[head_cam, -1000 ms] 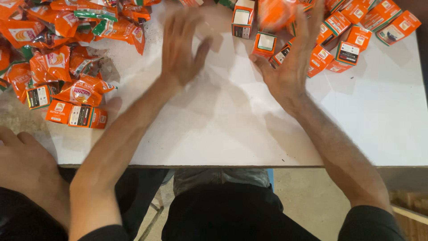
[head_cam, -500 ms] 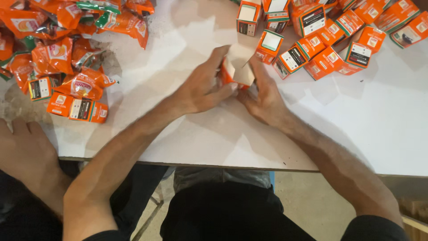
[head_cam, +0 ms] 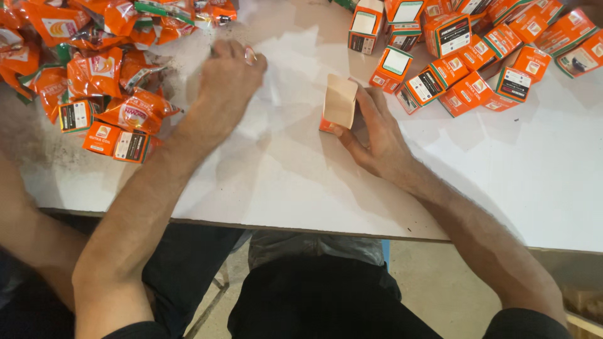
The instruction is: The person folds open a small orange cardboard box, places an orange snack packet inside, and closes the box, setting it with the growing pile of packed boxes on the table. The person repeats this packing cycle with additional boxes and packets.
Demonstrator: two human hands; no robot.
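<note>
On the far left, orange sachets (head_cam: 94,81) lie heaped on the white surface (head_cam: 282,182). The left hand (head_cam: 229,78), which half a second ago was at the box with the other hand, has now swung out to the edge of that heap; its fingers are curled, but I cannot tell whether anything is in its grip. The box (head_cam: 339,103) stays mid-surface, standing open-flapped, with the right hand (head_cam: 377,135) gripping it alone. Further right, more orange cartons (head_cam: 477,56) crowd the back. It looks like a sachet is being fetched for the open box.
</note>
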